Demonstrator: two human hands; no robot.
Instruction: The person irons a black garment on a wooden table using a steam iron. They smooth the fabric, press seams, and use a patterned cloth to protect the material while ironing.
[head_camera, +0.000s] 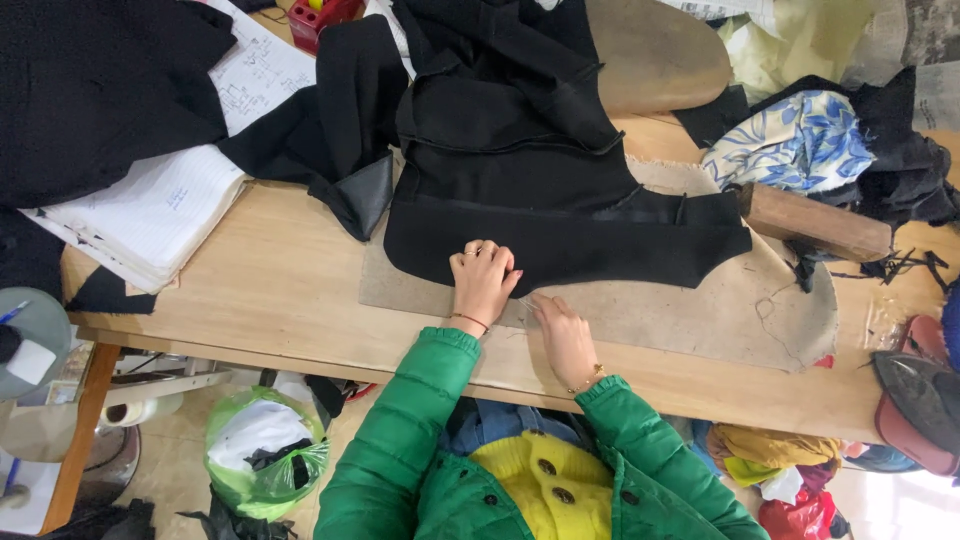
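Observation:
A black garment piece (560, 215) lies spread on a beige pressing pad (700, 310) on the wooden table (280, 290). My left hand (483, 280) rests flat on the garment's lower hem, fingers curled at the edge. My right hand (563, 335) lies just below the hem on the pad, fingertips pinched near the cloth's edge as if on a thin thread or needle; what it holds is too small to tell. Both arms wear green puffy sleeves.
An open notebook (150, 215) and black cloth (100, 80) lie at the left. A wooden block (815, 222) and blue floral fabric (790, 145) sit at the right, with an iron (915, 405) at the far right edge. A green bag (262, 455) stands on the floor.

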